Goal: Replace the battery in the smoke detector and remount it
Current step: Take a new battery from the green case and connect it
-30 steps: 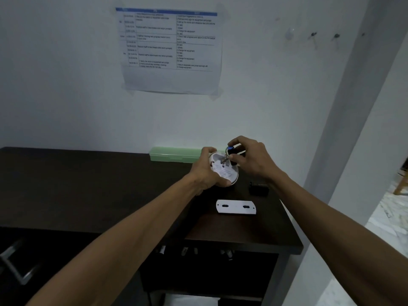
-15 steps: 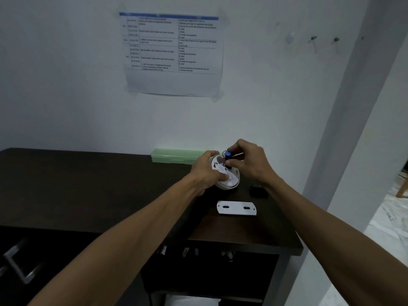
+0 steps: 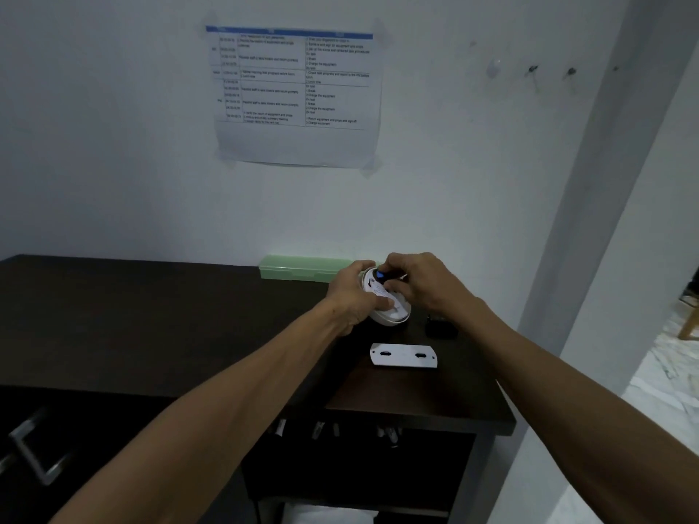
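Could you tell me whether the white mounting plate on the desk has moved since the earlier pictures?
No. The white mounting plate lies flat in the same spot near the dark desk's front right edge, just in front of the small black object; only the camera shifted.

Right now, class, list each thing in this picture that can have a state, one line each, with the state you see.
Smoke detector: back side up, held above the desk.
Left hand: gripping the detector's rim.
Right hand: pinching a blue-tipped part at the detector's back.
Mounting plate: off, lying flat on the desk.
Green case: shut, against the wall.
Black object: lying loose on the desk.
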The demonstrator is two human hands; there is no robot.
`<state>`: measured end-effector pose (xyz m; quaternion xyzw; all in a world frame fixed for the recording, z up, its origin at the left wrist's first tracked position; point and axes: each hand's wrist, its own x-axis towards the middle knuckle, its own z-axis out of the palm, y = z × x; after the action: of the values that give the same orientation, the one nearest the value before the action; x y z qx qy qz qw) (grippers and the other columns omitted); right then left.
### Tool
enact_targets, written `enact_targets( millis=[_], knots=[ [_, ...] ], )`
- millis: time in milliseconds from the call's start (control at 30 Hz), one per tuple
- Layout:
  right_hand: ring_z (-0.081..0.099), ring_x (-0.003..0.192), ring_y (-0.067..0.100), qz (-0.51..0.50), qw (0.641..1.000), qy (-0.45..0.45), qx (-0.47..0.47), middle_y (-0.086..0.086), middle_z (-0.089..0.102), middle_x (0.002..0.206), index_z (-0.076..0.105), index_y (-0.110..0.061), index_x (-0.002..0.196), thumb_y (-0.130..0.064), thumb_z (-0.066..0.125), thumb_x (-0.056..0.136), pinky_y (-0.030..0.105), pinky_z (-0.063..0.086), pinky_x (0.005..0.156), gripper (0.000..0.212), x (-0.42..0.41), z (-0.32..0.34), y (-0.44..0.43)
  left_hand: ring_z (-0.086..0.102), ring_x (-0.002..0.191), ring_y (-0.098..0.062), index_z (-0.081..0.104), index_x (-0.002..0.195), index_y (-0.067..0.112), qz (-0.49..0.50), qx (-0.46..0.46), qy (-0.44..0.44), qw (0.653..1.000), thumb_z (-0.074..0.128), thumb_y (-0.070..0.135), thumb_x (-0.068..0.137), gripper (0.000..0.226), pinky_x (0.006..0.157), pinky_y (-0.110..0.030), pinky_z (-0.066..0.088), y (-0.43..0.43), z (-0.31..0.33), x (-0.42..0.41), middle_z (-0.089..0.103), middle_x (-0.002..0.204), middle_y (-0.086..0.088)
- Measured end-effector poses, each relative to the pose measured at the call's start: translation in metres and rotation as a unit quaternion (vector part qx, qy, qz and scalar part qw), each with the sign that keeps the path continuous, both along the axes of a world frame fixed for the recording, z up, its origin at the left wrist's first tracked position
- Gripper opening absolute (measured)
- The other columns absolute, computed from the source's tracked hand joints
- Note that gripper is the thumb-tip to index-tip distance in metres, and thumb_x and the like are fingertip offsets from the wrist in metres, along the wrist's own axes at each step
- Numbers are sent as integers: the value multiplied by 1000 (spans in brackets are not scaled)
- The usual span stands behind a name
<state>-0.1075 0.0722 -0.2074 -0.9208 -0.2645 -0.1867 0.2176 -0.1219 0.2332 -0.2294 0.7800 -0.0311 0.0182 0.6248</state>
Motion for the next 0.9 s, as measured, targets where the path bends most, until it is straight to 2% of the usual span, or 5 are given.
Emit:
enact_targets(
  millis=[200,367,533,733,900],
  knots=[
    [65,96,26,14,993,-14,-112,7,70,109,70,-18,117,-16,60,90,39,51,79,29,-1,10,3,59,116,-28,51,140,19,11,6,-5,1000,91,-1,60,92,97,-40,55,0,-2,2,58,134,-7],
    [71,88,24,-16,999,-19,-39,3,77,99,76,-21,106,-13,68,82,42,56,77,26,-1,6,1,64,110,-26,53,139,20,8,6,-1,1000,91,-4,58,93,95,-41,57,1,-2,2,63,128,-8],
    [65,90,30,-7,994,-26,-106,7,69,106,74,-15,114,-12,65,86,38,51,71,29,-5,6,5,63,109,-26,55,134,22,15,21,-15,1000,93,1,58,88,91,-38,58,-2,-4,2,62,125,-5],
    [62,108,26,-13,994,22,-110,7,65,124,59,-23,134,-17,61,90,43,52,90,44,-13,3,-2,66,104,-26,52,132,24,32,-15,-12,999,89,-6,61,86,86,-38,60,3,-5,4,65,118,-9],
    [65,103,22,-29,993,-2,-110,2,71,118,70,-20,119,-26,63,91,39,53,87,29,-25,6,-5,67,103,-26,56,130,22,39,-19,-14,999,88,-11,59,84,87,-41,61,3,-5,5,68,114,-7]
  ],
)
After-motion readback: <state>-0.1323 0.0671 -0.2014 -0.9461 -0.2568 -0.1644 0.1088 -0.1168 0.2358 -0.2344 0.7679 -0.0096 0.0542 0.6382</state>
